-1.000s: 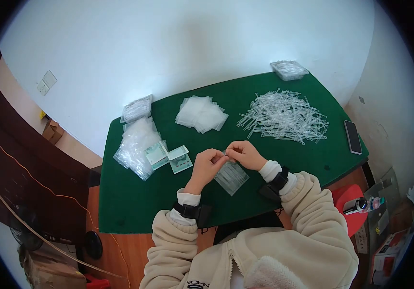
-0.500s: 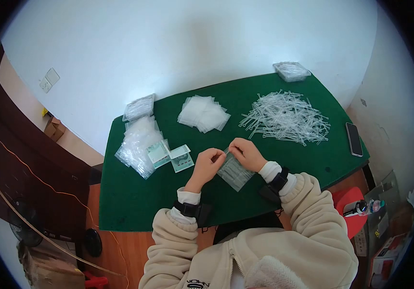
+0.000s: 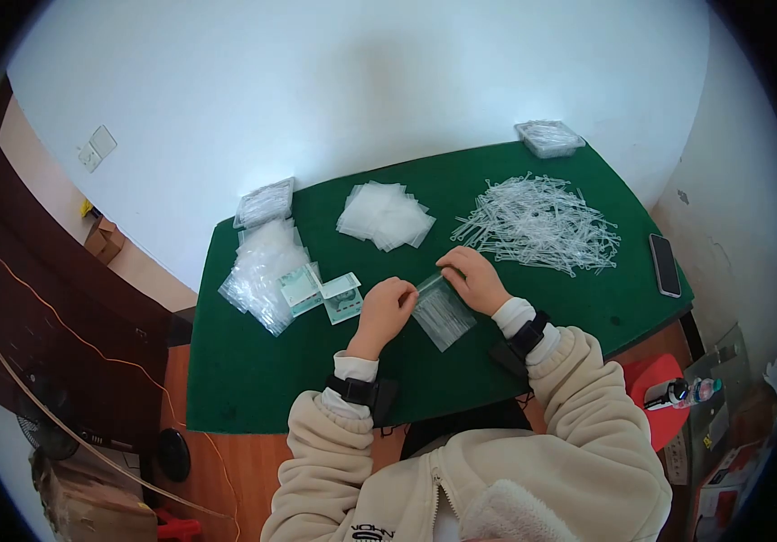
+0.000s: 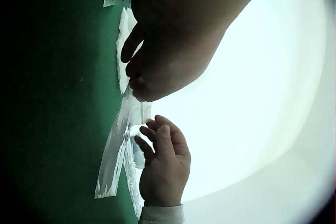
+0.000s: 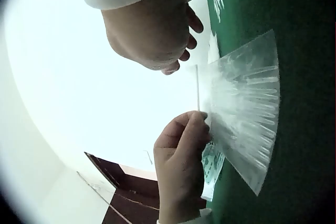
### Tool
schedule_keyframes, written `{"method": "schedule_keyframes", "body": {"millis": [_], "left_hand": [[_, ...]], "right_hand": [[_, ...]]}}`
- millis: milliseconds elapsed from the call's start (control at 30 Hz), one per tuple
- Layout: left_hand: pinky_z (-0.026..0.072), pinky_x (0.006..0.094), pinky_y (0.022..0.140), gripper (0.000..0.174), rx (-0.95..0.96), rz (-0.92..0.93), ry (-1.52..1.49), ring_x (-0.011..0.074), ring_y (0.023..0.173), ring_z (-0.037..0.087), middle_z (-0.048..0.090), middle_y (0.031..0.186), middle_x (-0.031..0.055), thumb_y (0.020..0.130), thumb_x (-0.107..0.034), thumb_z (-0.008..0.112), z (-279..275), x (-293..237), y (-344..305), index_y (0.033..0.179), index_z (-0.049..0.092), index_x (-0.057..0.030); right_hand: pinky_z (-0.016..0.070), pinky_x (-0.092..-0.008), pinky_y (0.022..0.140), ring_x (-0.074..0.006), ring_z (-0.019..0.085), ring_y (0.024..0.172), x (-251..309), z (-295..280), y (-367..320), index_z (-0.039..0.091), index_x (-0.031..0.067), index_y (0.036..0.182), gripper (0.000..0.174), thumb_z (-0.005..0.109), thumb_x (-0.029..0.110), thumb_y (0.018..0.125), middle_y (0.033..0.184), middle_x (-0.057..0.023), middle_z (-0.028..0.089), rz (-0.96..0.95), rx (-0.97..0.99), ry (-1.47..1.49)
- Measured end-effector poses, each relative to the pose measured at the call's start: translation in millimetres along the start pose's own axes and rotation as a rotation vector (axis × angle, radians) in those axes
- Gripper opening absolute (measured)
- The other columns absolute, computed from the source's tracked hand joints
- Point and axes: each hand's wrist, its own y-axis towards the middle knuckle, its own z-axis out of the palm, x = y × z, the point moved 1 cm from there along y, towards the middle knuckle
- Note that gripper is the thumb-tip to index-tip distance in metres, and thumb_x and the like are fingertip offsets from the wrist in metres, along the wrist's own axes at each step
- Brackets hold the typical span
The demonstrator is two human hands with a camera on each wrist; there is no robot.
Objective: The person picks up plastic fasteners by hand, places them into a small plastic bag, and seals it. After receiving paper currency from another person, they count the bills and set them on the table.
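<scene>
A clear zip bag (image 3: 445, 318) with several slim clear sticks inside is held over the table between the hands. My left hand (image 3: 386, 316) pinches its upper left corner between thumb and fingers, as the left hand (image 5: 181, 163) also shows in the right wrist view. Near the upper right corner is my right hand (image 3: 481, 282), its fingers loosely bent and apart from the bag (image 5: 247, 103) in the right wrist view. Beyond it lies a heap of clear plastic sticks with looped ends (image 3: 542, 221).
Flat clear bags (image 3: 387, 217) are piled at the back middle. Filled bags (image 3: 266, 266) lie at the left, partly under green banknotes (image 3: 341, 298). Stick-filled boxes (image 3: 265, 202) stand at the back corners. A phone (image 3: 665, 265) lies at the right edge of the green table (image 3: 262, 388).
Both hands were together at the bag's top edge. The right hand has slid along that edge to the right and come away, while the left keeps its corner.
</scene>
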Motion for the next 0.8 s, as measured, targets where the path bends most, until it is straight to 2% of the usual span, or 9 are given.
{"method": "schedule_keyframes", "body": {"millis": [67,100,200,467,633,767,800], "left_hand": [[0.0427,0.0312,0.058,0.009,-0.016,0.058,0.097,0.0235,0.065,0.054,0.054,0.071,0.0098,0.075,-0.01,0.06,0.3,-4.1,1.2,0.078,0.059,-0.0012],[0.0426,0.0325,0.058,0.009,-0.024,0.102,0.103,0.025,0.066,0.054,0.054,0.071,0.0099,0.074,-0.01,0.061,1.0,-6.3,1.2,0.077,0.059,-0.0018],[0.0425,0.0351,0.059,0.008,-0.034,0.192,0.115,0.0281,0.069,0.053,0.052,0.071,0.0101,0.072,-0.009,0.061,1.2,-12.0,1.4,0.076,0.059,-0.0031],[0.0424,0.035,0.059,0.007,-0.052,0.239,0.126,0.0275,0.069,0.053,0.052,0.071,0.0094,0.072,-0.01,0.062,2.1,-12.2,2.5,0.074,0.059,-0.0037],[0.0417,0.0348,0.058,0.008,-0.064,0.164,0.08,0.0274,0.067,0.053,0.052,0.069,0.0099,0.073,-0.01,0.062,2.5,-4.7,1.8,0.073,0.059,-0.0026],[0.0412,0.0347,0.057,0.008,-0.07,0.106,0.081,0.0272,0.065,0.053,0.052,0.068,0.0101,0.073,-0.009,0.062,-1.9,2.6,0.2,0.073,0.058,-0.0021],[0.0412,0.0347,0.057,0.008,-0.07,0.082,0.097,0.027,0.064,0.053,0.052,0.068,0.0102,0.073,-0.009,0.062,-3.6,6.6,-0.2,0.074,0.059,-0.0021]], "right_hand": [[0.0421,-0.0355,0.07,-0.028,0.051,0.078,9.8,-1.2,2.1,0.057,0.0046,0.08,0.009,0.06,0.009,0.073,0.078,-0.0089,0.055,-0.207,-0.012,-0.136],[0.0421,-0.0355,0.07,-0.028,0.051,0.078,10.3,-0.2,1.9,0.057,0.0046,0.08,0.009,0.06,0.009,0.073,0.078,-0.0089,0.055,-0.209,-0.01,-0.136],[0.0414,-0.0357,0.07,-0.0257,0.051,0.08,10.5,4.7,-1.1,0.057,0.0066,0.077,0.011,0.063,0.008,0.068,0.078,-0.006,0.054,-0.258,0.183,-0.167],[0.038,-0.0346,0.074,-0.0235,0.05,0.08,10.1,3.2,-1.4,0.056,0.0093,0.074,0.005,0.06,0.012,0.071,0.076,-0.004,0.053,-0.211,0.174,-0.242],[0.0386,-0.0345,0.068,-0.024,0.05,0.076,-1.1,-7.1,0.9,0.056,0.008,0.072,0.007,0.061,0.011,0.072,0.074,-0.0039,0.053,-0.21,0.146,-0.294],[0.0394,-0.0341,0.067,-0.0247,0.051,0.071,-12.9,-14.6,1.7,0.055,0.0061,0.073,0.006,0.06,0.01,0.074,0.073,-0.0052,0.053,-0.16,0.126,-0.305],[0.0401,-0.0337,0.066,-0.025,0.052,0.071,-16.2,-18.1,2.8,0.056,0.0053,0.074,0.006,0.06,0.009,0.074,0.074,-0.0059,0.054,-0.093,0.087,-0.251]]}}
